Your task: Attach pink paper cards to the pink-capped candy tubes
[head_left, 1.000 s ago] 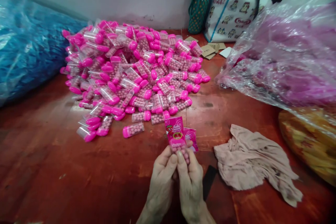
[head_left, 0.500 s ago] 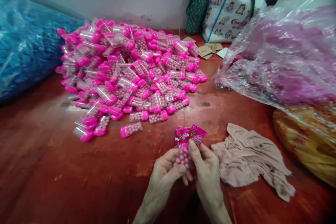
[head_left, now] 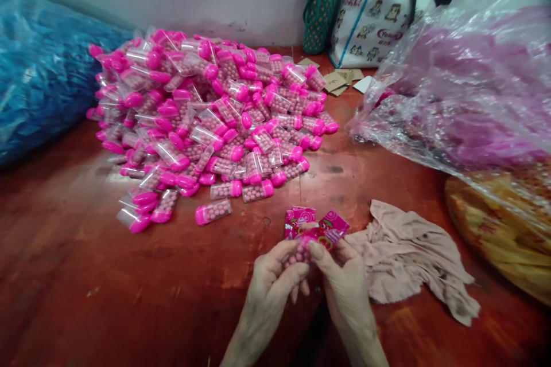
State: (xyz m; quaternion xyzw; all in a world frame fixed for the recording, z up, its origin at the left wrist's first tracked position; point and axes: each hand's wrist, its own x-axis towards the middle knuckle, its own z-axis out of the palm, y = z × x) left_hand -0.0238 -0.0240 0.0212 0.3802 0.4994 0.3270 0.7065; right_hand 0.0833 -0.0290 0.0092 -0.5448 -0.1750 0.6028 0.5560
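My left hand (head_left: 272, 278) and my right hand (head_left: 340, 281) meet low in the middle of the head view. Between them they pinch a small clear tube of pink candy balls (head_left: 298, 253). A pink printed label (head_left: 329, 229) lies across the tube's top under my right thumb. A second pink label (head_left: 298, 219) lies on the table just behind the hands. A big heap of clear tubes with pink caps (head_left: 206, 120) fills the table's far left centre, and one loose tube (head_left: 213, 211) lies nearest my hands.
A crumpled beige cloth (head_left: 408, 255) lies right of my hands on the red table (head_left: 86, 275). A clear plastic bag of pink items (head_left: 469, 86) and a yellow bag (head_left: 503, 229) sit at right, a blue plastic bag (head_left: 38, 80) at left, tote bags (head_left: 370, 11) against the wall.
The label stood upright above the tube a second ago; it now tilts to the right and lies lower under my right thumb. My hands have spread slightly apart.
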